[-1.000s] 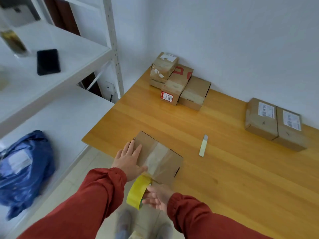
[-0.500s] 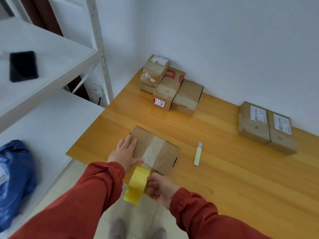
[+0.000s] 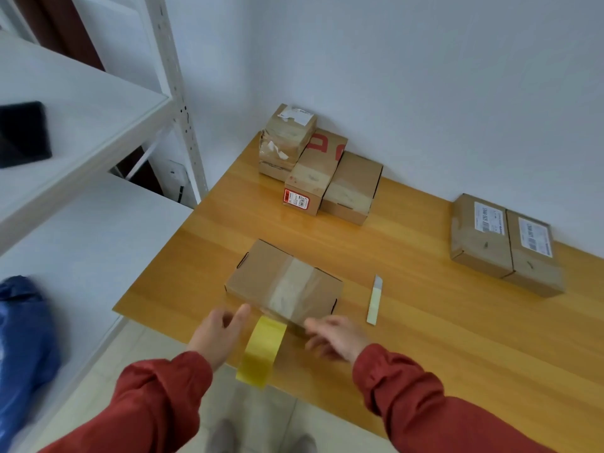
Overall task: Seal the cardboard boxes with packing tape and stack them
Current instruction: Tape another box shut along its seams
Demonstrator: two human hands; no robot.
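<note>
The job looked partly done. The cardboard box in hand lay flat near the front edge of the wooden table, with a wide band of glossy clear tape running across the middle of its lid and down its near side. The yellow tape roll sat on edge just below that side, apparently uncut from the strip. It was a shallow, plain brown mailer with tuck slots at its corners, and the lid lay closed and flat under the tape. The left hand was just beside the roll, its fingers loosely extended and thumb lifted apart. No fingers were seen wrapped round the roll, and blur hid whether the hand touched it. The right hand reached toward the box's near edge with fingers spread and gripping nothing, though it was also blurred. A utility knife lay just right of the box, so cutting the tape was probably the next step. Three more boxes stood side by side in the far corner against the wall, and two labelled boxes lay together well to the right. Some showed tape, but whether all were sealed could not be told. No clear stack was visible, so the stacking seemed yet to come.
</note>
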